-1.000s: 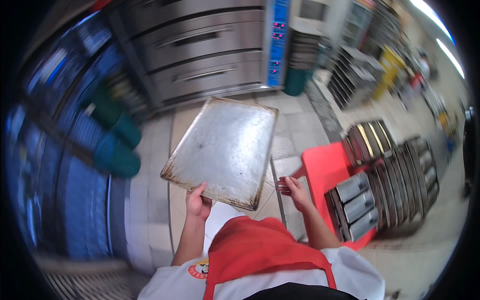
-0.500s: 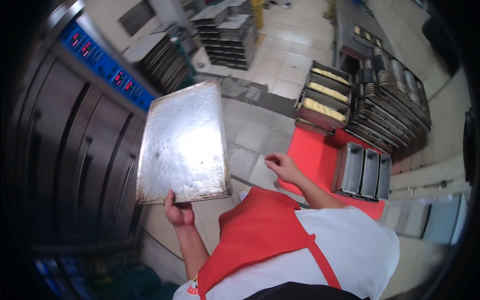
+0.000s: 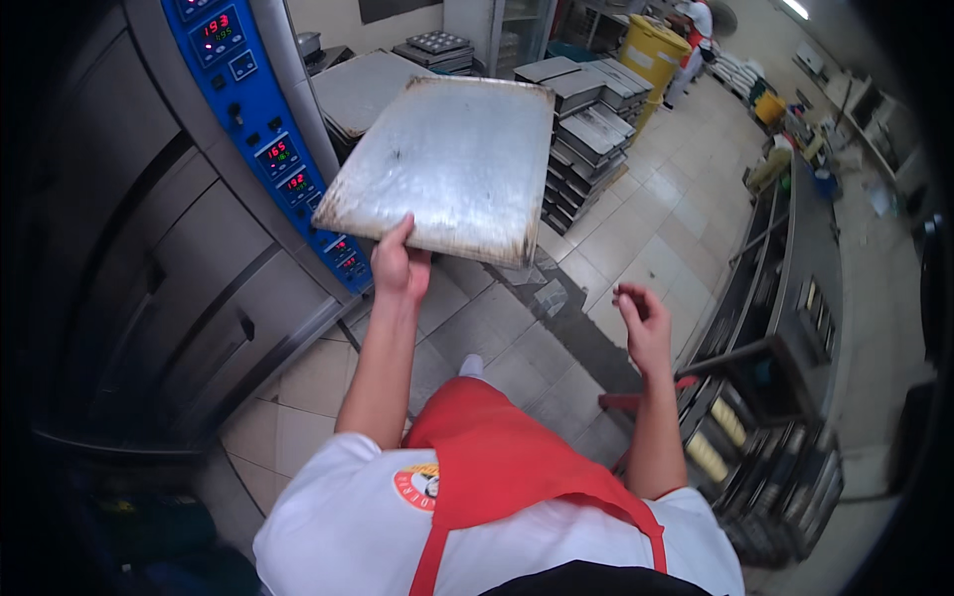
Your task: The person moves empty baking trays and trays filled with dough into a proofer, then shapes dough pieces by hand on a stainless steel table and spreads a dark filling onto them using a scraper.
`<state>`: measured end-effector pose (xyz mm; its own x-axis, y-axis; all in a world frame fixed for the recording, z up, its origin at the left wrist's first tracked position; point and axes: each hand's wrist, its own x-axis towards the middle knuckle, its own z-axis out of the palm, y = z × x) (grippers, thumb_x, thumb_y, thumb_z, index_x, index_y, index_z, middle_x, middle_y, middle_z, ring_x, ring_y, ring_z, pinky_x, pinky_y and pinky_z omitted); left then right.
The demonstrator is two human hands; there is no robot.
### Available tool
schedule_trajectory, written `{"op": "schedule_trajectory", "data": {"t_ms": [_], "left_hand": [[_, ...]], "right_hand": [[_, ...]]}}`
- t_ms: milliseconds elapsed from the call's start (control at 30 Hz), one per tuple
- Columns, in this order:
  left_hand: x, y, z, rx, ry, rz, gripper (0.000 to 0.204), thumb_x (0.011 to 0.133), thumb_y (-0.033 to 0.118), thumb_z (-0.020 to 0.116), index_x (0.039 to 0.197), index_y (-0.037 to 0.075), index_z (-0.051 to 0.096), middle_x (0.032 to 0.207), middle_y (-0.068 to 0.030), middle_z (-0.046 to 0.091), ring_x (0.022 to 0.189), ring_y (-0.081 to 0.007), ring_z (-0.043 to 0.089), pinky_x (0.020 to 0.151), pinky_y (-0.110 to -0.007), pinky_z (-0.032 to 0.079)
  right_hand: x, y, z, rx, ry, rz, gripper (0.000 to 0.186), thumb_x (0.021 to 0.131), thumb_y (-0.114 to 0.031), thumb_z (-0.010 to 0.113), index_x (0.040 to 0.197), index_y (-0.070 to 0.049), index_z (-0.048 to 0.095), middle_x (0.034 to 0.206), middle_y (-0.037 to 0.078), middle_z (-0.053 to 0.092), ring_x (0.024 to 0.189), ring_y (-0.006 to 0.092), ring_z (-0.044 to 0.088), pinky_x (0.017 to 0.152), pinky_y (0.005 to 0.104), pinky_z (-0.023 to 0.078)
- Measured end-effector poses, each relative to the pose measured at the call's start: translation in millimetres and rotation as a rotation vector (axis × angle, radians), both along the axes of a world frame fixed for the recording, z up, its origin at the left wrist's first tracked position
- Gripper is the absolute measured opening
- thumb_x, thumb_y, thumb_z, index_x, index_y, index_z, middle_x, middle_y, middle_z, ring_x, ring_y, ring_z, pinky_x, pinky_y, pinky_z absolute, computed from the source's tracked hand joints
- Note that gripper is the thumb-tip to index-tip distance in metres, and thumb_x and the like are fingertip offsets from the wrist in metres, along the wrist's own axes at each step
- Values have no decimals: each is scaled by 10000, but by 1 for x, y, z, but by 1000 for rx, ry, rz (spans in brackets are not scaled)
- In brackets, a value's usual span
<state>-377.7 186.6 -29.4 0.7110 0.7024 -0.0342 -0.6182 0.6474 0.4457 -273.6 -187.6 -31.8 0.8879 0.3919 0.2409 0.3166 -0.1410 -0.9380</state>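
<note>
My left hand (image 3: 402, 260) grips the near edge of a large, worn metal baking tray (image 3: 437, 164) with brown-stained rims, thumb on top. The tray is raised and slightly tilted beside the blue control panel (image 3: 268, 149) of a steel oven (image 3: 129, 248), partly covering a stack of flat trays (image 3: 363, 84). My right hand (image 3: 638, 316) is raised to the right of the tray with loosely curled fingers and nothing visible in them. Below it on the right are loaf pans (image 3: 720, 427), some with pale dough.
Stacked tins (image 3: 586, 139) stand on the tiled floor ahead, with a yellow bin (image 3: 651, 60) behind. A long steel table (image 3: 800, 298) runs along the right. A co-worker (image 3: 696, 30) stands at the far back. A red stand (image 3: 621, 402) is partly visible below my right hand.
My view has swung from oven and red stand toward the aisle. The tray in my left hand has risen toward the stacked trays by the oven. My right hand has lifted.
</note>
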Motion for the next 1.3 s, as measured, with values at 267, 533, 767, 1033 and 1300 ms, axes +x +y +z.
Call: {"op": "schedule_trajectory", "data": {"t_ms": [267,533,767,1033,1300], "left_hand": [[239,138,23,0,-15,405,272,947,50,634,1217,28,607,1146,-97,648,1023,-260,661,813,-439,582],[295,112,-24,411,1160,417,646,950,655,565,851,20,636,596,7,517,549,-111,531,476,-252,381],[431,-27,-190,991,1281,-320,307,953,247,702,795,-5,623,626,-46,579,509,-119,511,482,-299,430],[776,-248,-133,1594,527,-1079,281,979,249,679,1108,1,656,860,-25,656,711,-99,603,647,-261,496],[1015,-485,-154,1844,285,-1174,267,977,203,652,1108,-28,679,845,-79,688,754,-141,637,688,-301,507]], "right_hand": [[129,-94,-72,-319,273,-155,288,958,-178,679,1183,2,671,988,51,702,887,123,641,831,290,518],[306,-151,-173,-665,489,-48,438,922,-232,712,1258,35,624,1150,180,714,1046,248,688,909,364,536],[486,-112,-127,-527,13,33,435,926,-319,650,1242,-20,640,1167,202,687,1051,366,663,903,452,529],[600,-323,-42,119,20,-908,309,1003,-271,621,1164,-16,690,988,105,734,854,167,662,800,320,535],[553,-704,-92,450,335,-2079,415,1034,-404,541,1253,-53,576,1030,91,651,838,205,650,720,358,550]]}}
